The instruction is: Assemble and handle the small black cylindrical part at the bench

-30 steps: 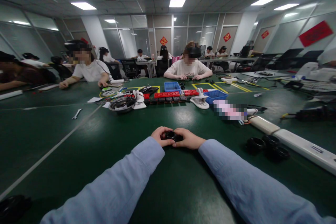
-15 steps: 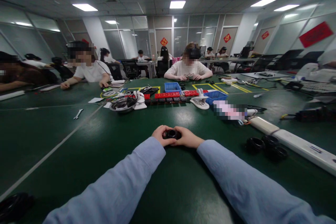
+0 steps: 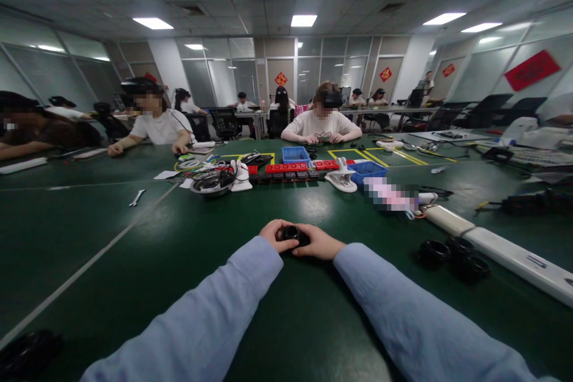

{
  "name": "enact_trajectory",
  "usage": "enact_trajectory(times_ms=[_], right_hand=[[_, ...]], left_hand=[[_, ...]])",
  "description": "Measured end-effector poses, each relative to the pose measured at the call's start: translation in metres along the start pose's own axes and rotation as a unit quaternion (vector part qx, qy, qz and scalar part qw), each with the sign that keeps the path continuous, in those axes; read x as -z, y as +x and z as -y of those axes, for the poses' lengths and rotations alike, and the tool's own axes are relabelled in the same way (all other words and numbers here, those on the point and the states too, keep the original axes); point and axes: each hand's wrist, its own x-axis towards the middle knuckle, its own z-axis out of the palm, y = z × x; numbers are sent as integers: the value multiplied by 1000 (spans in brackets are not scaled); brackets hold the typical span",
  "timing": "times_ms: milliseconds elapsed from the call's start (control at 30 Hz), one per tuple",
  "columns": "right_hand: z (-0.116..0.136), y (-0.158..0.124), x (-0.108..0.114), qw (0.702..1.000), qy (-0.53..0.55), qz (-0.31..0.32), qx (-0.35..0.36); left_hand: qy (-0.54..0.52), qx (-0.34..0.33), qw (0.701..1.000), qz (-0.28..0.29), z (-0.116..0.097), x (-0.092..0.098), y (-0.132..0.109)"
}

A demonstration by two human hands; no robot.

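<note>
Both of my hands meet near the middle of the green table, around a glossy black ring-shaped part [image 3: 292,232] with a round hole facing up. My left hand [image 3: 274,235] curls round its left side, the thumb across the front. On the other side my right hand [image 3: 320,243] is closed against the part, its thumb low at the front. Fingers cover much of the part, so its lower half is hidden. To the right, three similar black ring-shaped parts [image 3: 435,252] lie close together on the table.
Beyond my hands stand a red-and-black row of sockets [image 3: 286,168], a white clamp stand [image 3: 342,178], a blue tray [image 3: 369,172] and a coil of cables [image 3: 212,182]. A long white bar [image 3: 514,245] lies right, a wrench [image 3: 136,197] left. A person [image 3: 322,122] sits opposite.
The view has tilted up slightly. My right thumb has slid a little away from my left thumb at the front of the black part, which stays between my hands.
</note>
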Motion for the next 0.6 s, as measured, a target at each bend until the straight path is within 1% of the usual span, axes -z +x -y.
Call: enact_trajectory(times_ms=[67,167,300,467,600], right_hand=[[-1,0,5,998,33,45,-1],[-1,2,7,996,54,74,-12],[-1,4,6,995,59,74,-11],[-5,5,5,994,72,81,-10],[-3,4,6,992,91,89,-16]], left_hand=[[-20,9,999,25,2,2,1],[-43,18,998,41,4,2,2],[-45,17,997,57,3,3,3],[-6,-3,999,45,1,4,3],[10,-10,999,32,-1,4,1]])
